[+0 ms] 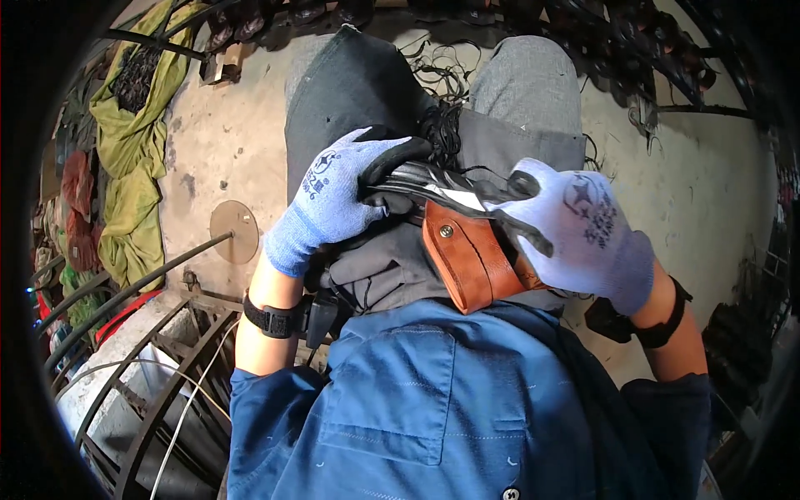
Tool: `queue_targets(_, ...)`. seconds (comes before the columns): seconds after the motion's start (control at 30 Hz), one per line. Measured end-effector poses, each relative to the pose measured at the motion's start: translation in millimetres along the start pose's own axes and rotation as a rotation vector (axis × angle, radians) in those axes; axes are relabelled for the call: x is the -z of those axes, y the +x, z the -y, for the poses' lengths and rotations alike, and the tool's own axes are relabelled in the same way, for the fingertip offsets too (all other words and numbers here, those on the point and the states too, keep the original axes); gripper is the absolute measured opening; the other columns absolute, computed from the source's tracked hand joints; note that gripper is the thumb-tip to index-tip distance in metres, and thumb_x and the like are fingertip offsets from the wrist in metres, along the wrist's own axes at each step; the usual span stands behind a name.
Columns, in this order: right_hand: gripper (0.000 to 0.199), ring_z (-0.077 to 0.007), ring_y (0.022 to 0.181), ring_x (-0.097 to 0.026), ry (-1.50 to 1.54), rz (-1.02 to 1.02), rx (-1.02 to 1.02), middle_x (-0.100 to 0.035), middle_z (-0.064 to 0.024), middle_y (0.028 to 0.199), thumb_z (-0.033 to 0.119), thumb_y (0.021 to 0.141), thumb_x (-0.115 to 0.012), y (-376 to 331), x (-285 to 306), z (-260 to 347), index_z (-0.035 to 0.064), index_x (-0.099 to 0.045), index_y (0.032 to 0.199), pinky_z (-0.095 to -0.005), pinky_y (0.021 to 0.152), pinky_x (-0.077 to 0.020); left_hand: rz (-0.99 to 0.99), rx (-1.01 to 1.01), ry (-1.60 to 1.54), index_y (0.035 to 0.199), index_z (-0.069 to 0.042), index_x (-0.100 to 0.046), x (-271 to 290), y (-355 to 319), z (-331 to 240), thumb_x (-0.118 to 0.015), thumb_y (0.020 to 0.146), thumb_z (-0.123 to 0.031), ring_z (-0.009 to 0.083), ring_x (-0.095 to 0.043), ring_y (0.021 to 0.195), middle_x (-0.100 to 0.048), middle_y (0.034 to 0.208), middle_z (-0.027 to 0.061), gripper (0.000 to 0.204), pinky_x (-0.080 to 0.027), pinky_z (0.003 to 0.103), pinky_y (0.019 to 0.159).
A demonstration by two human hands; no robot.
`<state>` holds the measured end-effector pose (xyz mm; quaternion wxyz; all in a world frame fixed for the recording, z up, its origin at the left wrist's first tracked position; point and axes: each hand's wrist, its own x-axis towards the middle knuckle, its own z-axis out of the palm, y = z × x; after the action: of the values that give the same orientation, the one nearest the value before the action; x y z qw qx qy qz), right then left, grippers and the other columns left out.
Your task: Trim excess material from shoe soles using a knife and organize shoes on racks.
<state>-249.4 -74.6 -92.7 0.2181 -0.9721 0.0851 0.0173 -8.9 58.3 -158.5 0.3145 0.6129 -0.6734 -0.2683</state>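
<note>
My left hand [333, 200], in a blue glove with black-coated fingers, grips the left end of a black shoe piece [433, 185] held over my lap. My right hand [583, 229], gloved the same way, holds the right end of that black piece, fingers curled around it. Just under the piece, a brown leather pad [471, 258] with a metal stud lies on my lap, partly covered by my right hand. A tangle of black thread [442, 125] sits on the dark cloth between my knees. What lies between my fingers and the piece is hidden.
A concrete floor [217, 142] spreads to the left with a round brown disc [234, 231] on it. Yellow-green cloth [133, 133] is heaped at far left. A black metal rack [142, 333] curves at lower left. Dark shoe parts [633, 42] line the top edge.
</note>
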Motion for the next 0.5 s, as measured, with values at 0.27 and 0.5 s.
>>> queue_targets(0.27, 0.039, -0.0345, 0.076, -0.061, 0.186, -0.45, -0.009, -0.06, -0.0185, 0.093, 0.0, 0.071, -0.059, 35.0, 1.4, 8.0, 0.0009, -0.062, 0.11, -0.0383, 0.065, -0.0487, 0.102, -0.199, -0.422, 0.123, 0.002, -0.055, 119.9, 76.6, -24.0, -0.076, 0.056, 0.001, 0.0165, -0.059, 0.105, -0.06, 0.121, 0.0111, 0.07, -0.046, 0.03, 0.094)
queue_targets(0.5, 0.044, -0.0371, 0.079, -0.06, 0.247, -0.482, -0.193, -0.058, -0.0184, 0.092, 0.003, 0.073, -0.057, 43.9, -31.6, -16.8, 0.0057, -0.06, 0.117, -0.043, 0.068, -0.0477, -0.341, 0.155, -0.839, 0.12, 0.004, -0.056, 61.4, 75.3, 9.2, -0.072, 0.075, -0.024, 0.016, -0.058, 0.102, -0.062, 0.114, 0.009, 0.056, -0.044, 0.029, 0.093)
